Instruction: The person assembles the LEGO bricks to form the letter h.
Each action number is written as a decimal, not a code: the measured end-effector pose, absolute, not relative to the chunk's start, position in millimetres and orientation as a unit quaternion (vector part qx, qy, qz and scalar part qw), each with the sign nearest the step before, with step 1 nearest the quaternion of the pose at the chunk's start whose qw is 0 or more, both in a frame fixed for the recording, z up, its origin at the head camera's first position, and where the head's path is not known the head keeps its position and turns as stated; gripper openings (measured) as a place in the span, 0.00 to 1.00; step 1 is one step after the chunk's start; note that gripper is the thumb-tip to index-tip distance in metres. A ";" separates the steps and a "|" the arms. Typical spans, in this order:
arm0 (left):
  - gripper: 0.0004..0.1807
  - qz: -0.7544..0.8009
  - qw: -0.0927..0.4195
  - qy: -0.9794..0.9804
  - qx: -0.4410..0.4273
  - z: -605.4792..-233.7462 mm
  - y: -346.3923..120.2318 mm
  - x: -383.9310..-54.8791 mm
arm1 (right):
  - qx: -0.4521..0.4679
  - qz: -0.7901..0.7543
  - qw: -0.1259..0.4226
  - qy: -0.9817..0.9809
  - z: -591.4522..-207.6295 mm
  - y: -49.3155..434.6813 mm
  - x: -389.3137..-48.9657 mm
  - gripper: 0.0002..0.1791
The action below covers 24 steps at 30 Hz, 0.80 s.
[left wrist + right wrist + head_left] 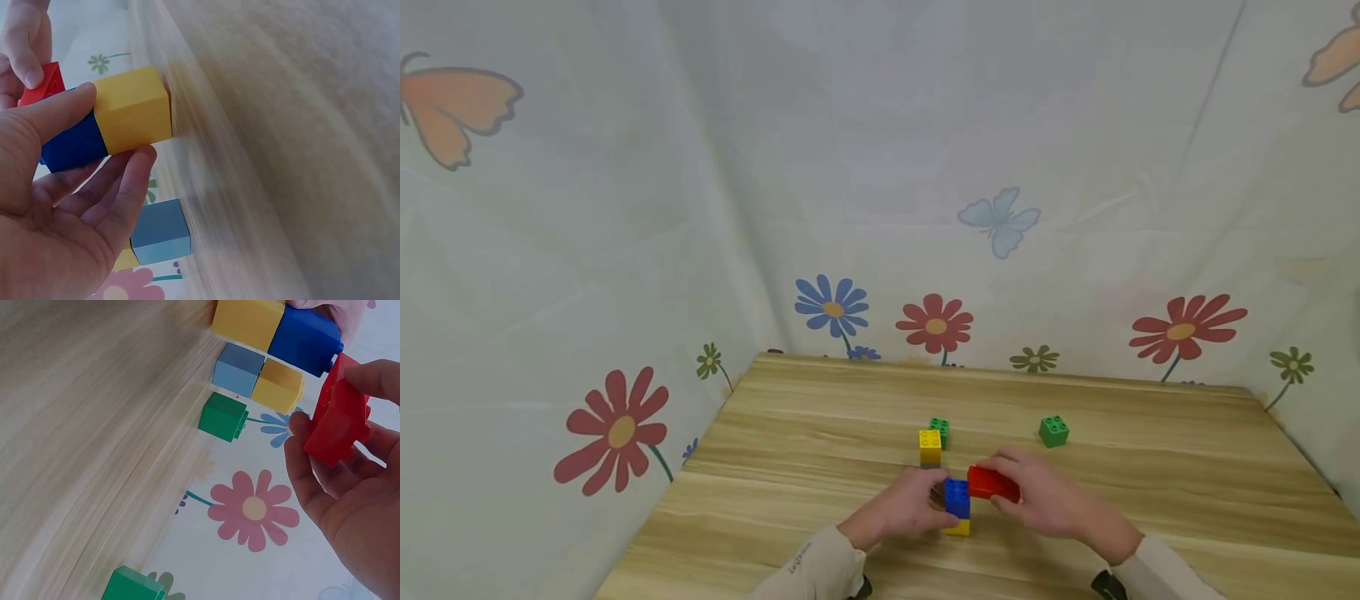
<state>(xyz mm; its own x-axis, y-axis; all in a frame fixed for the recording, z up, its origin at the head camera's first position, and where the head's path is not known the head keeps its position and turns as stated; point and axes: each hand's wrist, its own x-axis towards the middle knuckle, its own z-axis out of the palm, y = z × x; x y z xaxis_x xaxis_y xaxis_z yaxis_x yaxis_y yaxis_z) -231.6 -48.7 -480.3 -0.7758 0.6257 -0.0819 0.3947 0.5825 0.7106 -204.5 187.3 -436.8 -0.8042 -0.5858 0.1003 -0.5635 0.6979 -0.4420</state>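
Observation:
My left hand (904, 502) grips a two-brick stack between thumb and fingers: a blue brick (957, 496) above a yellow brick (134, 106). The stack stands upright at the table surface. My right hand (1051, 502) pinches a longer red brick (337, 415), held tilted beside the upper part of the blue brick. In the right wrist view, one end of the red brick is close to the blue brick's studs; whether they touch, I cannot tell.
Behind my left hand stands another stack, a yellow brick (930, 447) on a grey-blue one (161, 231). A green brick (943, 428) is just behind it. Farther right sits a second green brick (1054, 431). A flower-printed curtain (880, 167) borders the wooden table (1150, 467).

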 end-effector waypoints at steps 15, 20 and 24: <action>0.14 0.358 0.156 0.873 0.292 -479.6 -46.3 -229.5 | -0.332 -0.258 0.032 0.907 -442.7 183.4 -206.3 0.20; 0.12 0.360 0.156 0.868 0.306 -481.3 -47.2 -230.5 | -0.335 -0.265 0.032 0.904 -443.8 182.7 -206.9 0.20; 0.12 0.365 0.155 0.864 0.310 -482.6 -48.2 -231.0 | -0.342 -0.262 0.027 0.902 -444.5 181.3 -207.3 0.20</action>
